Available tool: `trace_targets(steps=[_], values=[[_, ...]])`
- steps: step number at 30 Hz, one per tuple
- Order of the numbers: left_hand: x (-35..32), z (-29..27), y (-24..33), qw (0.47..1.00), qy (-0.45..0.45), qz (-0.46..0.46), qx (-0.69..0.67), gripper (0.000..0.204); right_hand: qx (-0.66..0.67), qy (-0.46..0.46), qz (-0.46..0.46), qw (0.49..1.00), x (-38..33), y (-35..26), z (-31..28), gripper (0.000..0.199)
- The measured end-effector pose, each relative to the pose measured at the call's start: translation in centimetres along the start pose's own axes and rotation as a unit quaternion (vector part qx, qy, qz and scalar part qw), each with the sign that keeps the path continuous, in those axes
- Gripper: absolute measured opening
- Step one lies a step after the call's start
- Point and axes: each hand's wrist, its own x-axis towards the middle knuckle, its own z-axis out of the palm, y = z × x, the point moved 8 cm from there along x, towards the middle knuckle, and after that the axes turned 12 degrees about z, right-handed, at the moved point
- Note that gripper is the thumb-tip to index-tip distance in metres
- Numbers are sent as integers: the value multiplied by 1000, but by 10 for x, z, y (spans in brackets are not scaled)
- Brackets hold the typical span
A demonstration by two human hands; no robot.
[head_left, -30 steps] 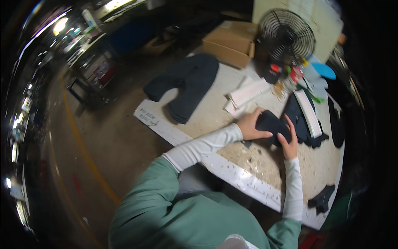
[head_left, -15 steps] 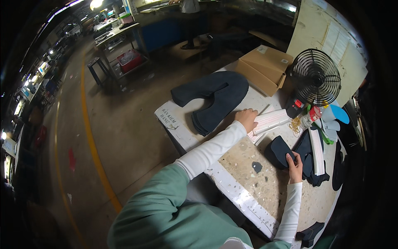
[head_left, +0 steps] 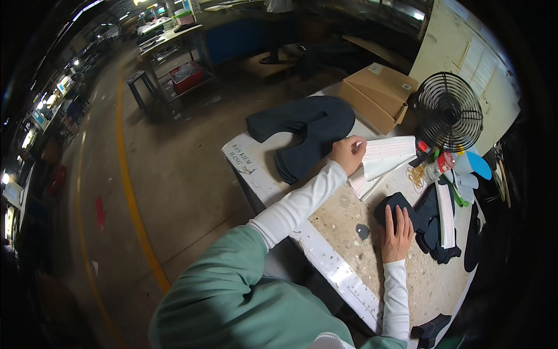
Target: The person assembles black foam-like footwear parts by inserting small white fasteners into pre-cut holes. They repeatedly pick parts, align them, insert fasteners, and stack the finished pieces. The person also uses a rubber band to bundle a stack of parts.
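Observation:
My left hand pinches the left edge of a long white label sheet with rows of reddish print, lifting it off other sheets. Under it, more white printed sheets lie on the table. My right hand rests with stretched fingers on a small stack of dark, curved fabric-like pieces. To the left of the sheets lies a pile of large dark U-shaped pieces. Right of my right hand, more dark pieces lie heaped, with a printed label strip on top.
A cardboard box and a black fan stand at the table's back. Rubber bands and a blue round piece lie near the fan. A dark scrap lies on the worn tabletop. Another dark stack sits at the near right.
My left hand has raised the label sheet's edge. My right hand has gone from gripping the small dark stack, held tilted, to lying flat over it on the table. The view has shifted slightly.

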Motion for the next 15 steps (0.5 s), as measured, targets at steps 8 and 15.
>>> trace_targets(steps=[8, 15], values=[[-7, -1, -17, 989, 48, -95, -98, 16, 56, -14, 1, 998, 3, 6, 9, 63], [-33, 39, 46, 980, -101, -12, -173, 14, 100, 173, -36, 979, 2, -11, -83, 39]])
